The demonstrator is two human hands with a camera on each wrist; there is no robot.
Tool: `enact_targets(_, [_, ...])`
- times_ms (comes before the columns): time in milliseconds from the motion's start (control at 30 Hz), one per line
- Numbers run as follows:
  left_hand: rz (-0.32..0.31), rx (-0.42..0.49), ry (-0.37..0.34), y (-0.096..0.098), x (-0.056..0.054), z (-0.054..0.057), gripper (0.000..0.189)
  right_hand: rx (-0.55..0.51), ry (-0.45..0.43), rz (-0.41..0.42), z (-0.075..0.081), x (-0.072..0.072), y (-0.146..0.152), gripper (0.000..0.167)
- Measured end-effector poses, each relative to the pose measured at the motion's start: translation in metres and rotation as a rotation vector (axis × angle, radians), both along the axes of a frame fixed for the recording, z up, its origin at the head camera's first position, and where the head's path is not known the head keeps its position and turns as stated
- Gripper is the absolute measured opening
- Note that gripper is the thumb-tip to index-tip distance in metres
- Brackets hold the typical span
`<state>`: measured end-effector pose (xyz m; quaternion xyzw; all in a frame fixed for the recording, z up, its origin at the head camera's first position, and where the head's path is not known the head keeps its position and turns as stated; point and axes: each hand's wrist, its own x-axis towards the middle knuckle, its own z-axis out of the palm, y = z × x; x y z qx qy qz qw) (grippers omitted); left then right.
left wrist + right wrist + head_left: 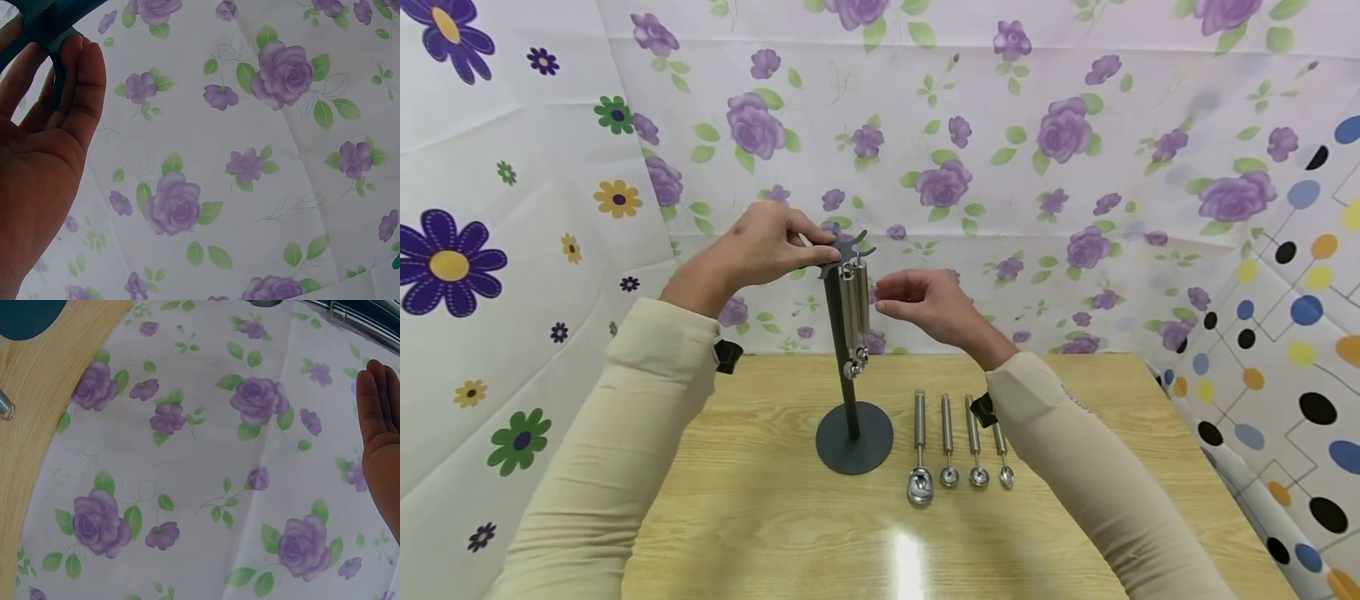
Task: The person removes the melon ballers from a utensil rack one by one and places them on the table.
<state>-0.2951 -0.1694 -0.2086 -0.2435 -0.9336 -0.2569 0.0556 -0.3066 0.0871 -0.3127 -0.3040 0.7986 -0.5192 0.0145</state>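
My left hand grips the top of a dark metal utensil stand, thumb and fingers around one of its curved hooks. From hooks on the stand's right side hang steel utensils with tubular handles up and small round heads down. Just right of them is my right hand, its fingers loosely bent and nothing between them. In the right wrist view, its fingers stand fairly straight, apart from the steel handle at the top edge.
On the wooden table, right of the stand's round base, a large scoop, two small round-headed scoops and a small spoon lie in a row. Floral cloth hangs behind the table.
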Motion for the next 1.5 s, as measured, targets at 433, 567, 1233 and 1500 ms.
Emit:
enact_targets(433, [0.019,0.036,-0.011,-0.001,0.001,-0.001,0.028,-0.035,-0.010,0.075,-0.007,-0.001,-0.012,0.032])
enact_targets(567, [0.022,0.057,-0.026,0.000,0.001,-0.002,0.028,-0.050,-0.019,0.085,-0.010,-0.002,-0.015,0.032])
enact_targets(1233, [0.020,0.056,-0.034,-0.002,0.002,-0.002,0.028,-0.004,0.038,0.033,-0.018,0.004,-0.018,0.029])
enact_targets(1500, [0.020,0.051,-0.044,-0.002,0.001,-0.002,0.030,0.017,0.048,-0.009,-0.015,0.006,-0.010,0.025])
